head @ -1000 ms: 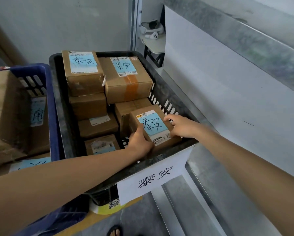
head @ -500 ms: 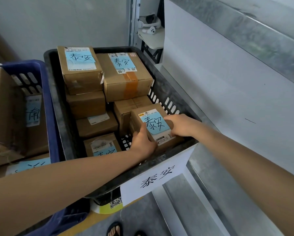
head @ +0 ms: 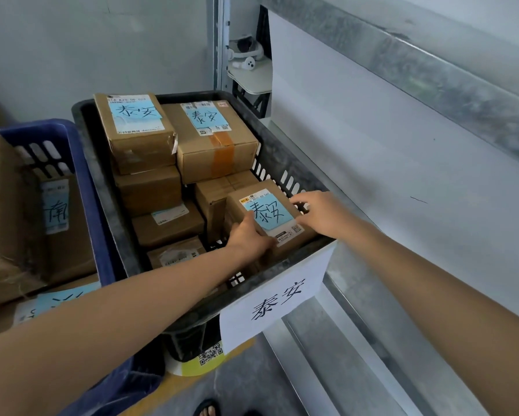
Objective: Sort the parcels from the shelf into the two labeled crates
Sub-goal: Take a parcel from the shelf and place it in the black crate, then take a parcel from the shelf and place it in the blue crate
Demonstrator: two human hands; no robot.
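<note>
Right of centre in the frame, the left hand (head: 247,235) and right hand (head: 321,213) each keep a holding grip on opposite sides of the parcel (head: 267,217), seating it inside the black crate (head: 102,163) whose sign matches its label.

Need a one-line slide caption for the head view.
Both hands, left hand and right hand, set a 泰安-labelled parcel into the black crate tagged 泰安.

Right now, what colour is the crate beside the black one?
Blue, seen in the head view: the blue crate sits left of the black crate.
</note>
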